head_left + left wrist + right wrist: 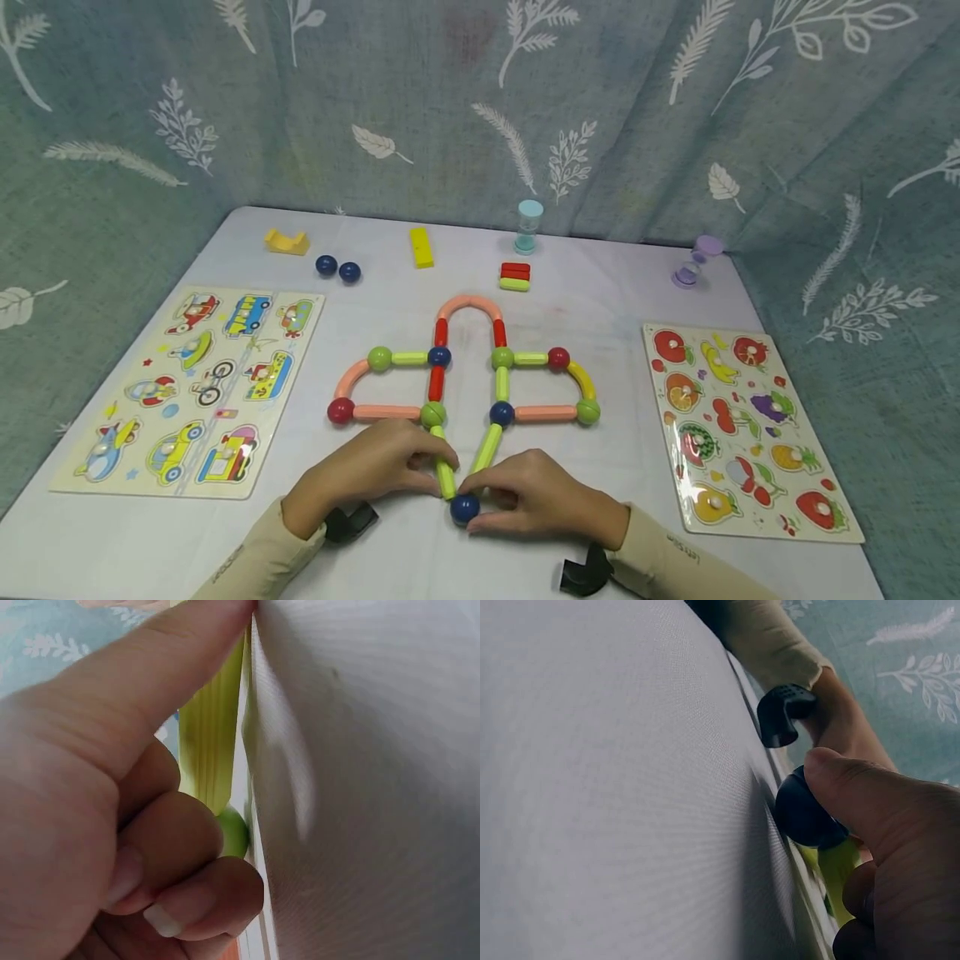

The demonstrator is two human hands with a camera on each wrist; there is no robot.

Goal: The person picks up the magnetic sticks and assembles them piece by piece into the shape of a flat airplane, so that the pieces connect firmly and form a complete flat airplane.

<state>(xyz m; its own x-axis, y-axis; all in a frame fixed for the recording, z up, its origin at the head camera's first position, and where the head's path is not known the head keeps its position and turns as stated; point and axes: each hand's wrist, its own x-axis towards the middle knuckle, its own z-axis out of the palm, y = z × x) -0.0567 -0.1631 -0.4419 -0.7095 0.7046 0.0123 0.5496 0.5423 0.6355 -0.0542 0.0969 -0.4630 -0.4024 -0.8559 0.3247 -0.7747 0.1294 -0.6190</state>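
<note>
A symmetrical outline of coloured sticks, curved pieces and balls lies flat on the table. At its near end, two yellow-green sticks slant together toward a dark blue ball. My left hand pinches the left yellow-green stick between thumb and forefinger. My right hand grips the blue ball with forefinger and thumb. The right yellow-green stick runs from another blue ball down to the right fingertips, which hide its lower end. A green ball tops the left stick. A pink arch closes the far end.
A vehicle puzzle board lies left, a fruit puzzle board right. Along the back are a yellow curved block, two blue balls, a yellow bar, short red and green sticks, and two sand timers.
</note>
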